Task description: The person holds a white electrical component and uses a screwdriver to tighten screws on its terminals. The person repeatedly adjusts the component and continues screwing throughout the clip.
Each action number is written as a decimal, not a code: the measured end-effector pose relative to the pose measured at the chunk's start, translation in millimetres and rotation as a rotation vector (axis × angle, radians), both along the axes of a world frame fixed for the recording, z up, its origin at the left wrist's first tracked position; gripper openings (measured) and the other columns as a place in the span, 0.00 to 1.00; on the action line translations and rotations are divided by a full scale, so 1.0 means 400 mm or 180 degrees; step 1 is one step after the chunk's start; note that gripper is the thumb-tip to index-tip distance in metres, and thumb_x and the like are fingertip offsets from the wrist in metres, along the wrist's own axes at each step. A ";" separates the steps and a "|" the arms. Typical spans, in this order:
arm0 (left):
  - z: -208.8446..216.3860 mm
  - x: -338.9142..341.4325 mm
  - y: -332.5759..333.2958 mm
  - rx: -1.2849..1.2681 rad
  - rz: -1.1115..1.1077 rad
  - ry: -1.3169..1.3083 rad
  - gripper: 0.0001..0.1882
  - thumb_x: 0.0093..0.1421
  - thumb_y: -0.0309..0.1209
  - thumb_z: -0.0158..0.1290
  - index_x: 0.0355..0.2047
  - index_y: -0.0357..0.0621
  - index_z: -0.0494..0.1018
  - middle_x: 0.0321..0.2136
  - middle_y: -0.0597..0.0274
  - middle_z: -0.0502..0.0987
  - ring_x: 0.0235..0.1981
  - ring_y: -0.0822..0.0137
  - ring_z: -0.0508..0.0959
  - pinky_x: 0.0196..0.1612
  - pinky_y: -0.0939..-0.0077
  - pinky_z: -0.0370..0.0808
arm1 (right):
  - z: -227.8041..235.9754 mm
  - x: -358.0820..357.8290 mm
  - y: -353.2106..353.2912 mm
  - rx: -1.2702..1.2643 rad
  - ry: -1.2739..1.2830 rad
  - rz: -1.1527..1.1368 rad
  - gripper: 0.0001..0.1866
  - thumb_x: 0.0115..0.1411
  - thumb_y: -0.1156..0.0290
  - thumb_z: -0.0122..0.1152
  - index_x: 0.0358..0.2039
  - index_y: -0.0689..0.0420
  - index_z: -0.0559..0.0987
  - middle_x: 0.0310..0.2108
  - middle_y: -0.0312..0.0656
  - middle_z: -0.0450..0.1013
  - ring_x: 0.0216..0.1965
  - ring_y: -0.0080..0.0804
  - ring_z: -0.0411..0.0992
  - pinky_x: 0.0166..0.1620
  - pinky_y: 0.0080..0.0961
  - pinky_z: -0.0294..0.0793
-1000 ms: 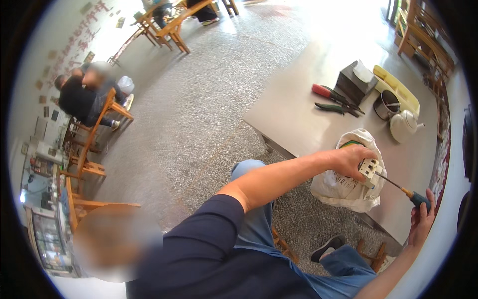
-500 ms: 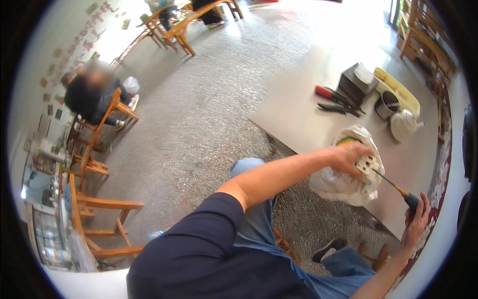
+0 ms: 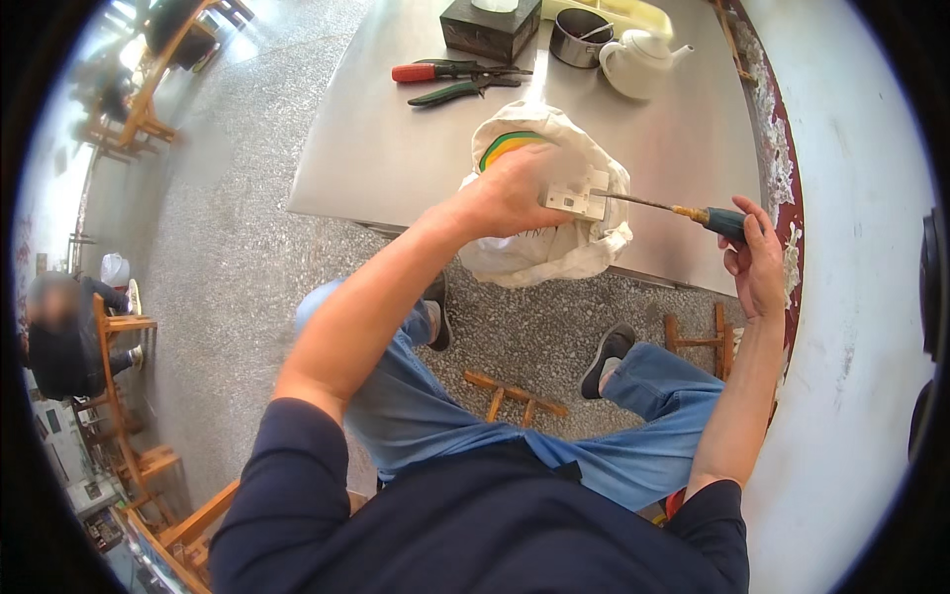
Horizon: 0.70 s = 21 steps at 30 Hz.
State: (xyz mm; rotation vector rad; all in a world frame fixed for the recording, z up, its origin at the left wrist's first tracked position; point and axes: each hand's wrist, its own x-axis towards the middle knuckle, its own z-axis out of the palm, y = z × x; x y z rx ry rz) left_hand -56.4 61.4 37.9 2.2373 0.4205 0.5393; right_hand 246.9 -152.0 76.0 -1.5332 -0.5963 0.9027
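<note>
My left hand (image 3: 515, 195) is closed round a white power socket (image 3: 579, 196), with square holes showing on its side. Beneath it, a crumpled white cloth bag (image 3: 544, 259) lies over the table's near edge. Green and yellow rolls of tape or wire (image 3: 507, 146) show in the bag's mouth, though I cannot tell which. My right hand (image 3: 754, 259) grips the dark handle of a screwdriver (image 3: 725, 222) between thumb and fingers. The long shaft points left, and its tip meets the socket's right side.
On the grey table (image 3: 396, 148) lie red-handled pliers (image 3: 435, 71) and green-handled cutters (image 3: 455, 93). Behind them stand a dark tissue box (image 3: 490, 30), a metal cup (image 3: 579, 42), a white teapot (image 3: 638, 67) and a yellow tray (image 3: 633, 14). A wall (image 3: 861, 297) rises on the right. A person (image 3: 61, 337) sits far left.
My view has swung right and downward, so the table and both hands appear further left and higher. The socket is still in my left hand, the screwdriver in my right.
</note>
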 end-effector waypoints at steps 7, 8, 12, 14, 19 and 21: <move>0.003 -0.013 0.001 -0.0066 -0.0027 -0.0012 0.33 0.52 0.29 0.69 0.59 0.42 0.71 0.48 0.52 0.76 0.49 0.57 0.78 0.51 0.66 0.78 | -0.018 0.031 -0.013 -0.0163 -0.0051 0.0344 0.27 0.69 0.67 0.60 0.66 0.61 0.68 0.43 0.40 0.76 0.33 0.17 0.70 0.24 0.10 0.62; 0.004 -0.013 0.000 -0.0069 -0.0025 -0.0019 0.33 0.52 0.29 0.69 0.59 0.42 0.71 0.48 0.52 0.76 0.49 0.56 0.78 0.51 0.66 0.78 | -0.014 0.025 -0.009 -0.0311 -0.0087 0.0292 0.28 0.68 0.69 0.59 0.66 0.62 0.67 0.44 0.41 0.76 0.33 0.17 0.70 0.24 0.11 0.61; 0.004 -0.014 0.003 -0.0062 0.0020 0.0014 0.34 0.52 0.30 0.69 0.59 0.42 0.71 0.47 0.52 0.77 0.49 0.56 0.78 0.51 0.66 0.78 | 0.024 -0.040 0.010 0.0067 -0.0067 0.0006 0.26 0.70 0.62 0.60 0.63 0.62 0.70 0.37 0.38 0.76 0.26 0.16 0.68 0.23 0.11 0.60; -0.005 -0.010 0.003 0.0154 0.0041 -0.0109 0.34 0.52 0.30 0.69 0.59 0.42 0.71 0.47 0.51 0.77 0.49 0.56 0.78 0.51 0.66 0.78 | 0.012 0.005 -0.009 -0.0032 -0.0106 0.0264 0.26 0.70 0.63 0.59 0.64 0.62 0.69 0.38 0.40 0.76 0.27 0.16 0.68 0.22 0.10 0.59; 0.003 -0.008 0.004 -0.0063 0.0004 -0.0004 0.34 0.52 0.30 0.69 0.59 0.42 0.72 0.47 0.50 0.77 0.48 0.55 0.78 0.51 0.65 0.78 | -0.001 0.013 -0.005 -0.0383 -0.0021 0.0318 0.26 0.69 0.68 0.59 0.65 0.62 0.68 0.37 0.39 0.75 0.27 0.14 0.67 0.20 0.09 0.57; 0.002 -0.010 0.002 -0.0070 0.0010 0.0011 0.34 0.51 0.29 0.69 0.59 0.42 0.71 0.47 0.50 0.77 0.48 0.55 0.78 0.51 0.66 0.78 | 0.012 -0.022 0.002 -0.0029 -0.0032 0.0163 0.26 0.71 0.64 0.59 0.65 0.61 0.69 0.36 0.38 0.75 0.24 0.14 0.66 0.20 0.09 0.57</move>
